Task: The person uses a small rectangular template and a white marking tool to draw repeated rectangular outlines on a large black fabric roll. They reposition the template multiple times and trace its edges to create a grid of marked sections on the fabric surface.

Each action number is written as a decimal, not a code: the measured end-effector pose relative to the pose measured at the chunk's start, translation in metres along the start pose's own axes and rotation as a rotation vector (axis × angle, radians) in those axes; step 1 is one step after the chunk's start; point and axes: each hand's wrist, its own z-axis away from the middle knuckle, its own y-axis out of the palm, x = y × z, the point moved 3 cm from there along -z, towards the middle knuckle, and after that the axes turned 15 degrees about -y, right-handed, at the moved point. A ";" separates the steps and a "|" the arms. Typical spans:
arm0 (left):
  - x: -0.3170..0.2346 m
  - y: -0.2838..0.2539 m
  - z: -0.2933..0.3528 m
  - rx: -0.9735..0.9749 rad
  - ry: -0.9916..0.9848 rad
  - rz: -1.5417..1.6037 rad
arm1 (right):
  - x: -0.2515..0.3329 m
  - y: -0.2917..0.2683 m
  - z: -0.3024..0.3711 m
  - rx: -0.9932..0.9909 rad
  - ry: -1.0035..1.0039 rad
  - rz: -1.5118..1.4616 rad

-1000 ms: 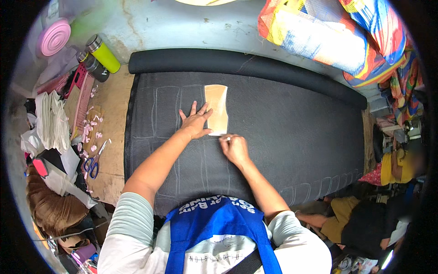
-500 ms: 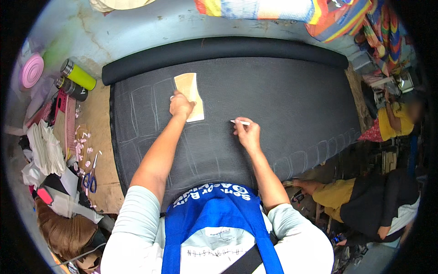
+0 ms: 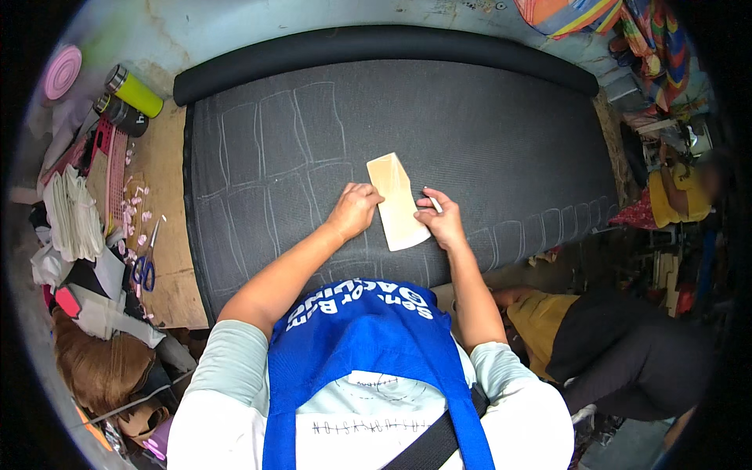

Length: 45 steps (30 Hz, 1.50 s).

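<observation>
A long tan paper piece is pinched by the left hand, a thin white stick by the right hand. Placing seems underway; flat pressing is needed.

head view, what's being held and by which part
Left grip: the tan card, by its left edge. Right grip: a white pen; exact spot unclear.

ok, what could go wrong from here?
1. Stray mark: the right hand holds a white pen right by the tan card, over dark cloth; a slip might mark either.
2. Misalignment: the left hand grips the card's left edge and the card sits at a slant, apart from the upper-left outlines, so tracing it like this could come out skewed.
3. Smudging: the left forearm passes over pale lines; dragging might blur them.
</observation>
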 end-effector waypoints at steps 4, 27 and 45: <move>-0.001 0.001 0.042 0.031 -0.167 -0.121 | -0.016 0.011 0.000 0.010 -0.192 0.261; 0.006 0.001 0.051 0.189 -0.269 -0.215 | 0.012 0.030 0.013 0.064 -0.328 0.426; 0.008 0.002 0.049 0.156 -0.323 -0.193 | 0.021 0.098 -0.036 0.523 -0.510 0.826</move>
